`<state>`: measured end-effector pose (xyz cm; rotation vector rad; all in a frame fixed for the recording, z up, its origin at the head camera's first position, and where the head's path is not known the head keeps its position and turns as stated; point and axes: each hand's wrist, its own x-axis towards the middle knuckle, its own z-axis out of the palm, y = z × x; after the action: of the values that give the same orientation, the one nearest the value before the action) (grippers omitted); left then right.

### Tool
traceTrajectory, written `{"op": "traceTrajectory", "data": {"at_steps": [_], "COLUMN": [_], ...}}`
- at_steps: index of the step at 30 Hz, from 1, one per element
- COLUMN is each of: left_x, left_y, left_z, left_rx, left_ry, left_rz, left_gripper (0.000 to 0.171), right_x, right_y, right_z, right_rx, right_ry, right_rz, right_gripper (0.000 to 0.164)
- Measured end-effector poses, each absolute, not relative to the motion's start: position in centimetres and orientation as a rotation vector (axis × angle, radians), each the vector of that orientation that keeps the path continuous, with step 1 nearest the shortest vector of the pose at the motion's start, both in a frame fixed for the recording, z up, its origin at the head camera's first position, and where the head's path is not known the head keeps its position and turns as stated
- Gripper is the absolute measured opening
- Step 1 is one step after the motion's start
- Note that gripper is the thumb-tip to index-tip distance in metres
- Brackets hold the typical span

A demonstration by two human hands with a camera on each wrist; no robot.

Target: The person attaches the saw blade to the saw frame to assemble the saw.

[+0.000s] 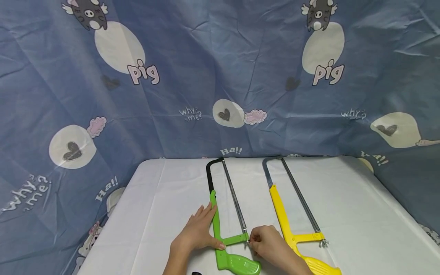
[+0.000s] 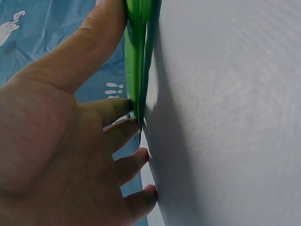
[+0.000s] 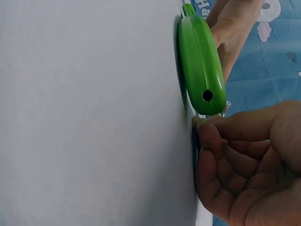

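A green-handled hacksaw (image 1: 216, 225) lies on the white table, its blade (image 1: 235, 196) running along the right side of the frame. My left hand (image 1: 196, 232) rests on the green frame, fingers spread and thumb near the handle joint. Against the green edge (image 2: 136, 61), the left wrist view shows those fingers fairly straight. My right hand (image 1: 269, 244) is at the lower blade mount, thumb and forefinger pinching the small metal wing nut (image 1: 246, 244). In the right wrist view, the green handle (image 3: 202, 61) partly hides the mount, and the other fingers curl inward.
To the right lies a yellow-handled hacksaw (image 1: 282, 210), with its own wing nut (image 1: 324, 243) at the blade mount. A small dark object (image 1: 196, 273) shows at the bottom edge. Blue printed cloth (image 1: 206, 76) hangs behind the white table (image 1: 154, 214).
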<state>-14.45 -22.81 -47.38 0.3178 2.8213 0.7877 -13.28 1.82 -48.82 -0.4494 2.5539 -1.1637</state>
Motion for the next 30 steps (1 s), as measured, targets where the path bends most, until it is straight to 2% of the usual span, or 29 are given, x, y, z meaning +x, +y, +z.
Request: {"op": "traceTrajectory", "data": {"at_steps": [13,22,30], "left_x": [-14.54,-14.48,-14.47], "left_y": [-22.73,-22.73,-22.7], "left_z": [-47.34,-47.53,-47.5], "left_rx": [0.327,0.335,0.336], "left_ry": [2.806,2.816,2.818], "left_rz": [0.794,0.788,0.793], "left_gripper": [0.124,0.125,0.124], "right_x": [-13.31,-13.1,-13.4], "right_y": [2.16,2.09,2.27], "right_z": [-48.9,-48.8,-48.96], "right_rx": [-0.429,-0.409,-0.425], "right_ry": [2.507,2.494,2.533], "right_rz": [-1.185,-1.21,-1.169], "right_gripper": [0.008,0.026,0.021]}}
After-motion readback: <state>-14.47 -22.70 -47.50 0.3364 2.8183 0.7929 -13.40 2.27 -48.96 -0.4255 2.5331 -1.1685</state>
